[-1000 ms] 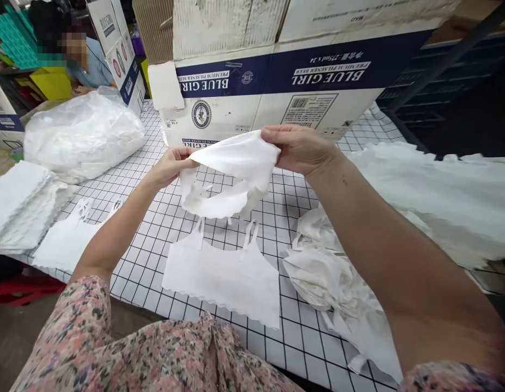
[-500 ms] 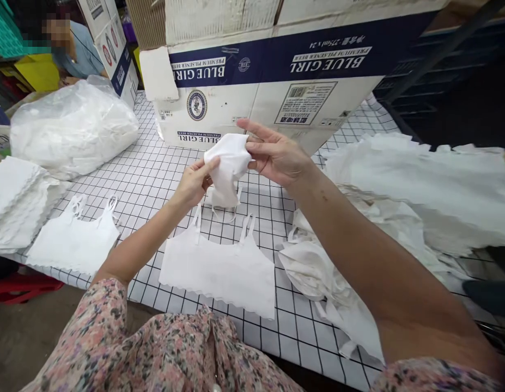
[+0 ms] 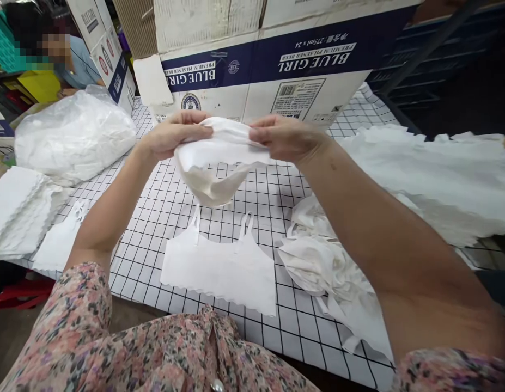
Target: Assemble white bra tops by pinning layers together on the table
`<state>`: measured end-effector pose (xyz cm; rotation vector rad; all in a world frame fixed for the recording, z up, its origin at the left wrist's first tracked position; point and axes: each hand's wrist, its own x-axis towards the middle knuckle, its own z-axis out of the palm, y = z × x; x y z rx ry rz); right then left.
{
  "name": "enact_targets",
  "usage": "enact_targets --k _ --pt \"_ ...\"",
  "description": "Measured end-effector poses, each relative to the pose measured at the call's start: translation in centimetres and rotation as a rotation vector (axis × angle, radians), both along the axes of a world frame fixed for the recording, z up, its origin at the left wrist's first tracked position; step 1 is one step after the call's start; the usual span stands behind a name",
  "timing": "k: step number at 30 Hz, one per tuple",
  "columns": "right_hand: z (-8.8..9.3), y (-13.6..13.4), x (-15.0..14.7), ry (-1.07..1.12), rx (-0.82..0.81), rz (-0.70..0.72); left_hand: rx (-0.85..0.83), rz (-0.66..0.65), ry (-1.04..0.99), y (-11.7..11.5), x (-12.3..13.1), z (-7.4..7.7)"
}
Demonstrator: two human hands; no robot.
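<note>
Soft white garment (image 3: 225,146), bunched along its top, sagging below, held above the grid-patterned desk (image 3: 141,239); fingers of left hand (image 3: 176,135) and right hand (image 3: 287,139) pinch its far edge. Nearer: flat strapped top (image 3: 219,272). Right: crumpled fabric heap (image 3: 323,261). Far: printed cardboard carton (image 3: 252,65), blocking view beyond.

Big beer boxes and bright bins around a checked bench (image 3: 141,239).
A large Blue Girl beer carton (image 3: 256,54) stands at the back with its words upside down. A smaller beer carton (image 3: 107,57) is to its left, near a puffy clear plastic bag (image 3: 74,139). Beyond are a person in light blue (image 3: 83,62), a yellow bin (image 3: 40,84) and a teal basket (image 3: 1,43). A red stool (image 3: 21,292) is low on the left, and dark blue crates (image 3: 424,65) are on the right.
</note>
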<state>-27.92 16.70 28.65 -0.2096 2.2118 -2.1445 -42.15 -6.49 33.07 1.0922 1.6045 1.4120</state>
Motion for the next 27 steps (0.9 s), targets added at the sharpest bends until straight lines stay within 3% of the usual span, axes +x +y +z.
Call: enact_targets --k 3,7,9,13,18,21,25,27 --pt "0.7 2.4 1.6 -0.056 0.133 -0.010 -0.103 -0.020 0.071 -2.6 -2.7 0.3" --pt "1.4 4.2 3.2 -0.059 0.151 -0.088 -0.285 -0.076 0.082 -4.6 -4.7 -1.4" --pt "1.5 4.3 3.8 -0.055 0.128 -0.104 -0.209 0.017 0.020 -4.7 -4.6 -2.7" --pt "1.4 4.3 4.8 -0.101 0.078 -0.163 0.124 0.204 -0.055 -3.7 -3.3 -4.8" --pt "0.2 5.4 5.5 -0.137 0.000 -0.379 0.200 0.295 -0.046 -2.8 -2.0 -5.0" --pt "-1.1 5.8 5.0 -0.144 0.020 -0.451 0.175 0.265 -0.101 -2.6 -1.2 -4.9" --pt "-2.8 3.4 3.9 0.057 0.167 -0.716 0.223 0.214 -0.239 -1.2 0.6 -5.2" --pt "-3.4 1.0 3.6 0.091 0.158 -0.654 0.229 0.204 -0.272 -0.1 1.6 -5.3"
